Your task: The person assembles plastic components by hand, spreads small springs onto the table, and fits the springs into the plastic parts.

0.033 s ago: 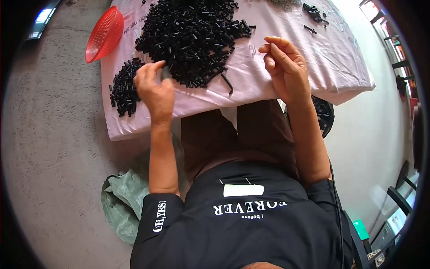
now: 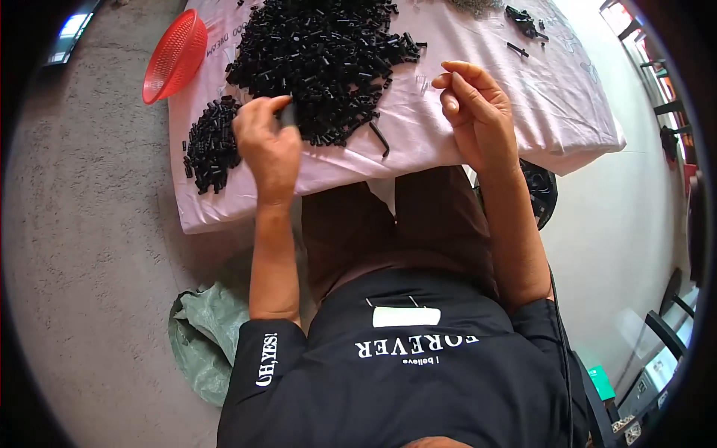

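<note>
My left hand [image 2: 267,142] hovers between the two piles, its thumb and fingers closed on a small black tube [image 2: 287,114], smeared by motion. Just beyond it lies a large heap of short black tubes [image 2: 314,63], and to its left a smaller pile of the same pieces [image 2: 212,142]. My right hand [image 2: 478,108] is raised over the right part of the table, thumb and index finger pinched together. What they hold, if anything, is too small to make out. Beside those fingertips are some thin, shiny slivers [image 2: 423,84].
A red perforated basket [image 2: 175,58] leans at the table's left edge. On the pink cloth [image 2: 418,142] lies a longer black rod [image 2: 379,140]; a few black parts [image 2: 525,22] and a tangle of thin metal pieces [image 2: 476,6] sit farther back. A green bag [image 2: 209,340] rests on the floor.
My left hand has shifted slightly right, with the small black tube in its fingers. My right hand stays in place.
</note>
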The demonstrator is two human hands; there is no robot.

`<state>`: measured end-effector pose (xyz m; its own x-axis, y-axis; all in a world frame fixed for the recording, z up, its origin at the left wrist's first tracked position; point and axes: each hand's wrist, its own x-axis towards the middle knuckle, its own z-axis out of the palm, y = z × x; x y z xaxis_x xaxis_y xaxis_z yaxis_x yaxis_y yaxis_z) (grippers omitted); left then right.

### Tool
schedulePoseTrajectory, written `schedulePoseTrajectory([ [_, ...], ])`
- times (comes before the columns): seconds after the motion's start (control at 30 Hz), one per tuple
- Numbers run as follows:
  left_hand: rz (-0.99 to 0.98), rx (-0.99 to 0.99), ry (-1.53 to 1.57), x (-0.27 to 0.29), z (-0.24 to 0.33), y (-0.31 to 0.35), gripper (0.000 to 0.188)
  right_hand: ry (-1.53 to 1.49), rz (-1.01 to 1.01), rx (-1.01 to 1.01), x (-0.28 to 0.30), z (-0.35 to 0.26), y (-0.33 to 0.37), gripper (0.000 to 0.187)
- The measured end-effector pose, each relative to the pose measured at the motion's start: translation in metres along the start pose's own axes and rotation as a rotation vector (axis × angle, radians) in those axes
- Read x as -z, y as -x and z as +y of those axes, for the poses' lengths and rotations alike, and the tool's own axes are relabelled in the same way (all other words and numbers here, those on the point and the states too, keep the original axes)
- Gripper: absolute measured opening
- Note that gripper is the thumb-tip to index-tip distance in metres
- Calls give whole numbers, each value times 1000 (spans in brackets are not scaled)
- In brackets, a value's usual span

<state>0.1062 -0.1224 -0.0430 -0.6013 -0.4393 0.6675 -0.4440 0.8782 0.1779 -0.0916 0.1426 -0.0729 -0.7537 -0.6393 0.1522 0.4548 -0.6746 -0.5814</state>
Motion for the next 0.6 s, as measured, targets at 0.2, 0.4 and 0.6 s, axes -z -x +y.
schedulePoseTrajectory([
  [0.2,-182,-186,385,-24,95,-26,24,46,19,16,-2,0,1,18],
  [0.4,-382,-313,223,-38,117,-39,27,296,100,121,-13,7,3,15],
  [0.6,-505,-355,145,-38,122,-52,27,465,184,192,-18,11,4,15],
])
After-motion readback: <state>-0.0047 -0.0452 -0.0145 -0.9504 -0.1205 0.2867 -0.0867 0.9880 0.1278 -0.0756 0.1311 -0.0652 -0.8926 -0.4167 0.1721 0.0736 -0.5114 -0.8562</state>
